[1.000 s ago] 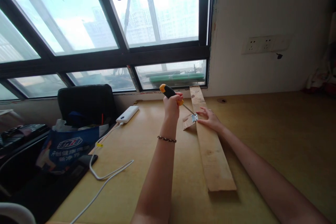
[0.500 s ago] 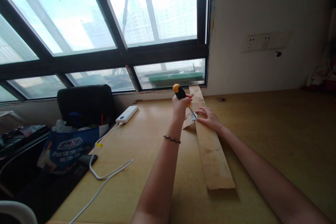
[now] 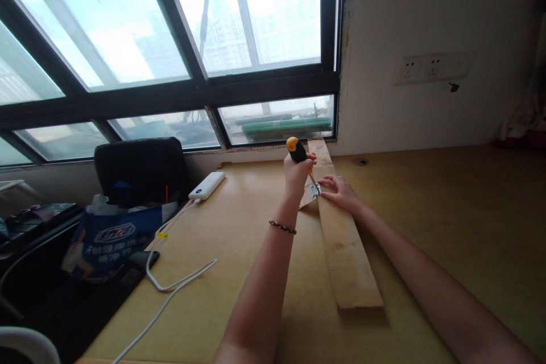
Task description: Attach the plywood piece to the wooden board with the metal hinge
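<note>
My left hand (image 3: 296,175) is wrapped round the yellow and black handle of a screwdriver (image 3: 297,150). The tool tilts, its shaft running down to a small metal hinge (image 3: 315,190). That hinge lies where a long wooden board (image 3: 348,256) meets a shorter wood piece (image 3: 307,200) on its left. Resting flat on the board, my right hand (image 3: 342,194) has its fingers stretched toward the hinge, with thumb and fingertips close to its right edge. The screwdriver's exact contact point is too small to make out.
The board lies on a wooden table (image 3: 251,239), its far end near the window. A white power bank (image 3: 207,185) with a white cable (image 3: 170,296) sits at the table's left edge. Beyond that edge are a black chair (image 3: 139,168) and a blue bag (image 3: 113,242).
My left hand and the screwdriver have shifted slightly to the right, and the handle sits at a slightly different tilt. My right hand stays in place on the board.
</note>
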`<state>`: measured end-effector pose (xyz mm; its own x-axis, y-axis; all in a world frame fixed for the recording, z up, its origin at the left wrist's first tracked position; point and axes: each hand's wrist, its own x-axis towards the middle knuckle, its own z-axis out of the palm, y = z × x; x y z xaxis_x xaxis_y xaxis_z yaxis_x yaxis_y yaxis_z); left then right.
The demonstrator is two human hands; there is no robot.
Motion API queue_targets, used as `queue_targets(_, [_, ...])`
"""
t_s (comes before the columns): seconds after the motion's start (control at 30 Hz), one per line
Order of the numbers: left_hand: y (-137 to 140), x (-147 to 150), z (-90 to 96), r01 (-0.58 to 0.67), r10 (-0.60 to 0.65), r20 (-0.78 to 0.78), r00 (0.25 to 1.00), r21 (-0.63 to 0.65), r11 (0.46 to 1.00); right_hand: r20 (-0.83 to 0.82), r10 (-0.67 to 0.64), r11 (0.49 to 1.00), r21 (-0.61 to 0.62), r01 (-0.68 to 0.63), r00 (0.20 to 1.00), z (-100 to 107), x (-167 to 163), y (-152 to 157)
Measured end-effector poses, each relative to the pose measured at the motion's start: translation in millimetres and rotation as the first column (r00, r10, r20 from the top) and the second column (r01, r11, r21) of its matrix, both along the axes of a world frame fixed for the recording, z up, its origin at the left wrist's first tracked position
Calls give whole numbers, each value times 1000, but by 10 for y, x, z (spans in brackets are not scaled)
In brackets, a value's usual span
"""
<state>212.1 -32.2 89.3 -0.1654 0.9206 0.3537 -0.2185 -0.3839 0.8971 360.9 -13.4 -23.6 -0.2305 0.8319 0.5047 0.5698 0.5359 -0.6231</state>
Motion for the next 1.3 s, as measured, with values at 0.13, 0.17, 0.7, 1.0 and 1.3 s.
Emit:
queue_targets(0.13, [-12, 4, 9, 11, -11, 4, 1000, -1, 1000, -13, 13, 1000, -12, -13, 1000, 6, 1, -10])
queue_targets(0.17, [-15, 3, 12, 13, -13, 3, 1000, -10, 1000, -15, 14, 1000, -13, -15, 1000, 9, 1, -13])
queue_targets(0.7, [115, -42, -81, -47, 67, -322, 944, 68, 997, -28, -10, 999, -43, 8, 1000, 17, -17, -14])
queue_targets(1.0, [-9, -80, -2, -260, 313, -411, 857, 180, 949, -28, 5, 999, -40, -6, 1000, 49, -18, -45])
queue_targets(1.3, [38, -82, -68, -130, 173, -328, 929, 148, 980, -78, 0, 998, -68, -6, 997, 41, -34, -38])
